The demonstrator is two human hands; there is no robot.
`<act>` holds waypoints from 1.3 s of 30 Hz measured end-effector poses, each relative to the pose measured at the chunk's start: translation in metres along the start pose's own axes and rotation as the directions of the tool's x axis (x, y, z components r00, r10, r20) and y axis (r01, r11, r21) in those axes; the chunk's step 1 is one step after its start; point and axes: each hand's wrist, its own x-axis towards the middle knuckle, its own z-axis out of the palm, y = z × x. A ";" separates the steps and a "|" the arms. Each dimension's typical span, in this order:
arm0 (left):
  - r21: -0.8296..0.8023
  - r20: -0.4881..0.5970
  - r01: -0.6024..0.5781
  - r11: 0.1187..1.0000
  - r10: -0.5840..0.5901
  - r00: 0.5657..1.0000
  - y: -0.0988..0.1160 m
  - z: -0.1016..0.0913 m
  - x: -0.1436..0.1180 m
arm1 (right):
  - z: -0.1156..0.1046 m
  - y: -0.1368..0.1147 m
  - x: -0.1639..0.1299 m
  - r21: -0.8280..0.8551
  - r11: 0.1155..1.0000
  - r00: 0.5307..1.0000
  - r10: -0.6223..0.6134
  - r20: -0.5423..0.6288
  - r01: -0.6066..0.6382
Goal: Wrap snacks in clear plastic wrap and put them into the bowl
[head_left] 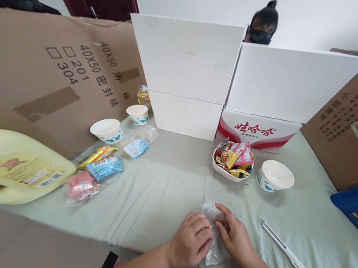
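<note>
A clear plastic bag (pixel 214 239) lies crumpled on the near table edge, pinched between the left hand (pixel 191 241) and right hand (pixel 234 236); its contents are hard to make out. Right lies a white pen (pixel 283 246); farther off, a snack tray (pixel 233 161).

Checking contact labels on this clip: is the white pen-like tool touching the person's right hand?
Apart. The head view shows bare green cloth between the white tool and the right hand, which rests on the clear plastic bag.

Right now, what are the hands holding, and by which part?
Both hands hold a clear plastic bag flat on the table: the left hand at its left edge, the right hand at its upper right side.
</note>
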 end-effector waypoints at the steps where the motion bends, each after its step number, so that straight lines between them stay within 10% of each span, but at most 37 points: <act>1: -0.003 -0.057 0.093 0.996 -0.093 0.994 -0.001 0.000 0.000 | -0.001 -0.001 0.000 0.042 0.999 1.000 0.013 0.024 -0.014; 6: -0.036 -0.109 0.405 0.914 -0.407 0.907 -0.007 0.003 -0.002 | -0.002 -0.005 0.001 0.096 0.992 0.990 0.067 0.123 -0.079; 13: 0.068 0.022 0.056 0.996 -0.058 0.998 -0.004 0.007 0.001 | 0.004 -0.004 0.005 -0.012 0.998 0.990 0.058 0.131 -0.057; 18: 0.098 0.262 0.148 0.984 -0.169 0.950 -0.004 0.008 0.003 | -0.007 0.006 0.008 -0.224 0.972 0.990 0.035 -0.138 -0.066; 21: 0.120 0.298 0.163 0.979 -0.192 0.935 -0.003 0.005 0.003 | -0.017 0.003 -0.004 -0.457 0.886 0.934 -0.223 -0.280 0.074; 26: 0.158 0.368 0.177 0.971 -0.224 0.902 -0.002 0.003 0.003 | -0.016 0.000 -0.052 -0.638 0.569 0.827 -0.522 0.208 0.519; 29: 0.159 0.387 0.187 0.969 -0.236 0.891 -0.002 0.003 0.005 | -0.010 0.013 -0.077 -0.685 0.436 0.776 -0.547 0.314 0.584; 39: 0.007 0.354 0.064 0.998 -0.062 0.933 -0.009 0.004 0.000 | 0.003 -0.010 -0.079 -0.534 0.669 0.819 -0.569 0.079 0.517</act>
